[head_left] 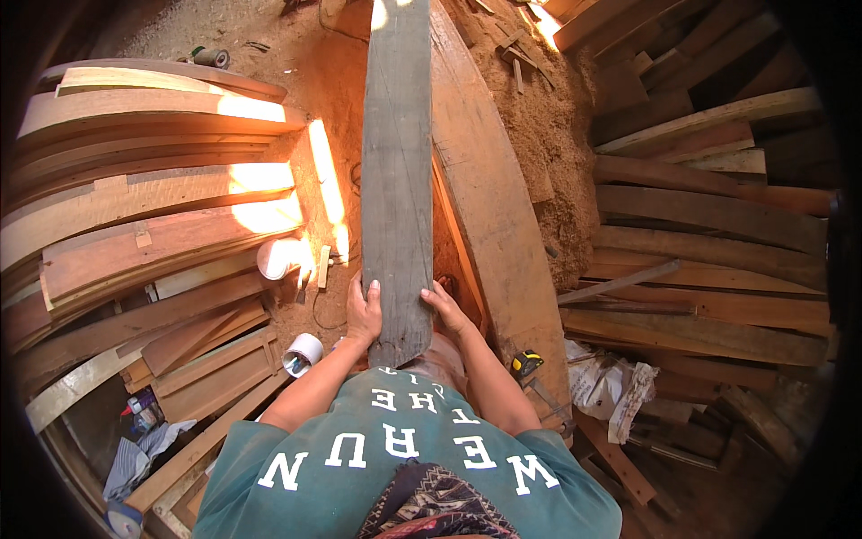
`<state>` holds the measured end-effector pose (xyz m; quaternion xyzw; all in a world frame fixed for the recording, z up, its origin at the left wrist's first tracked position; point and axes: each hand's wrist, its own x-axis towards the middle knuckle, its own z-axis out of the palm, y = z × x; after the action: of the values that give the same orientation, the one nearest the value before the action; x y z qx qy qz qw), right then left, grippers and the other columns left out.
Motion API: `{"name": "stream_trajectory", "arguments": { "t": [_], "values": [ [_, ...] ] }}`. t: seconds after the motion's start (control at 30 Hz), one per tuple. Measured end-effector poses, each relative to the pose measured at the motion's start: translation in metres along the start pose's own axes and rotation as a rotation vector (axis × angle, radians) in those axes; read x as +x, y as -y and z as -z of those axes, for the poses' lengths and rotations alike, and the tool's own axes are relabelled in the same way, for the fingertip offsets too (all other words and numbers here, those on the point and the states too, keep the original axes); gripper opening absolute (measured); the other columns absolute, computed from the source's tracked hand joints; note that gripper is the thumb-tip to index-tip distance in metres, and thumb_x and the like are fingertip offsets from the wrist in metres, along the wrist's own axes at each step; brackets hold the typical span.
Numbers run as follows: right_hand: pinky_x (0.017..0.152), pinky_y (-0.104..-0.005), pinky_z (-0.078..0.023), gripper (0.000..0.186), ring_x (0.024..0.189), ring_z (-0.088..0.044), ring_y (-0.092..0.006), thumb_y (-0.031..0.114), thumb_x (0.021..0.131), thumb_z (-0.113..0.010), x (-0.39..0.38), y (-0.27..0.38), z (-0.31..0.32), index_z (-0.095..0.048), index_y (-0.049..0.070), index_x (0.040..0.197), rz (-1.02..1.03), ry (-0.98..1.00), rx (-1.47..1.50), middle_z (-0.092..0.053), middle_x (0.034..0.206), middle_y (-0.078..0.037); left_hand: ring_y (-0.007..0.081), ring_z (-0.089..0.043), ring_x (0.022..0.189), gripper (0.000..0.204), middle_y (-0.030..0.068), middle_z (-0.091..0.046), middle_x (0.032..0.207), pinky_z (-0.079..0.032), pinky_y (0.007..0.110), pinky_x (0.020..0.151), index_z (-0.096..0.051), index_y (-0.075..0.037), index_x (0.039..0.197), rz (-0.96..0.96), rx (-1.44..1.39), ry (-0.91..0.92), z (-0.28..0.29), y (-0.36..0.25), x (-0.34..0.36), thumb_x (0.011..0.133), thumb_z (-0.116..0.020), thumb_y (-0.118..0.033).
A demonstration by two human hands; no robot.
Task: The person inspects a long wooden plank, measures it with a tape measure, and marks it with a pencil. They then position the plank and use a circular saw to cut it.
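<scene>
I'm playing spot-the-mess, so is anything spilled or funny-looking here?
Yes. Loose sawdust is spread beside the big brown board, like a spill. Some crumpled white sheeting among the wooden planks on the right looks out of place, being wrinkled and not wood.

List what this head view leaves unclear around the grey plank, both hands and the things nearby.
Head view:
Grey plank: far end cut off by the top edge; underside hidden by its upper face.
Left hand and right hand: fingers partly hidden by the plank.
White cup: contents too small to identify.
Left-side boards: some outer ends cut off by the rim.
</scene>
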<state>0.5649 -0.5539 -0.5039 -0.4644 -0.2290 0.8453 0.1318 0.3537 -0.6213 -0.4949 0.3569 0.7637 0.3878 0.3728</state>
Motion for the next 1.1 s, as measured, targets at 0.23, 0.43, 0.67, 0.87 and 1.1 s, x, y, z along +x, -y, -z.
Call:
{"name": "stream_trajectory", "arguments": {
  "t": [0.23,0.43,0.67,0.87,1.1],
  "values": [
    [0.119,-0.0444,-0.034,0.087,0.145,-0.042,-0.0274,0.056,0.095,-0.067,0.005,-0.015,0.005,-0.034,0.005,0.158,0.019,0.045,0.147,-0.046,0.156,-0.013,0.0385,-0.060,0.124,0.054,0.0279,-0.061,0.132,-0.044,0.044,0.108,-0.049,0.007,0.142,-0.005,-0.046,-0.005,0.001,-0.007,0.000,0.107,-0.049,-0.035],
    [0.121,-0.0447,-0.031,0.078,0.145,-0.043,-0.0276,0.060,0.100,-0.057,0.012,-0.027,0.014,-0.043,0.006,0.154,-0.019,0.125,0.305,-0.048,0.156,-0.012,0.0365,-0.060,0.123,0.055,0.0266,-0.063,0.131,-0.045,0.042,0.108,-0.050,0.007,0.142,0.007,-0.067,-0.027,-0.003,0.005,-0.001,0.109,-0.047,-0.037],
    [0.123,-0.0468,-0.030,0.097,0.149,-0.040,-0.0308,0.071,0.094,-0.057,-0.004,-0.007,-0.005,-0.035,0.005,0.161,0.031,0.099,0.215,-0.043,0.162,-0.015,0.0361,-0.060,0.123,0.053,0.0250,-0.063,0.132,-0.045,0.043,0.107,-0.051,0.005,0.142,0.008,-0.068,0.005,0.002,0.002,0.001,0.110,-0.044,-0.037],
    [0.123,-0.0434,-0.029,0.094,0.147,-0.041,-0.0286,0.069,0.094,-0.057,-0.007,-0.003,-0.009,-0.035,0.005,0.160,-0.001,0.052,0.283,-0.047,0.158,-0.013,0.0364,-0.061,0.123,0.052,0.0249,-0.063,0.132,-0.045,0.043,0.107,-0.053,0.004,0.141,0.041,-0.087,0.000,0.002,0.006,0.002,0.110,-0.043,-0.037],
    [0.112,-0.0443,-0.044,0.099,0.131,-0.056,-0.0310,0.031,0.075,-0.091,-0.008,0.003,-0.029,-0.038,-0.002,0.152,0.108,-0.079,-0.013,-0.056,0.142,-0.021,0.0371,-0.061,0.123,0.050,0.0256,-0.064,0.130,-0.046,0.043,0.106,-0.053,0.004,0.140,0.064,-0.169,0.001,-0.006,0.027,-0.001,0.111,-0.044,-0.036]
  ]
}}
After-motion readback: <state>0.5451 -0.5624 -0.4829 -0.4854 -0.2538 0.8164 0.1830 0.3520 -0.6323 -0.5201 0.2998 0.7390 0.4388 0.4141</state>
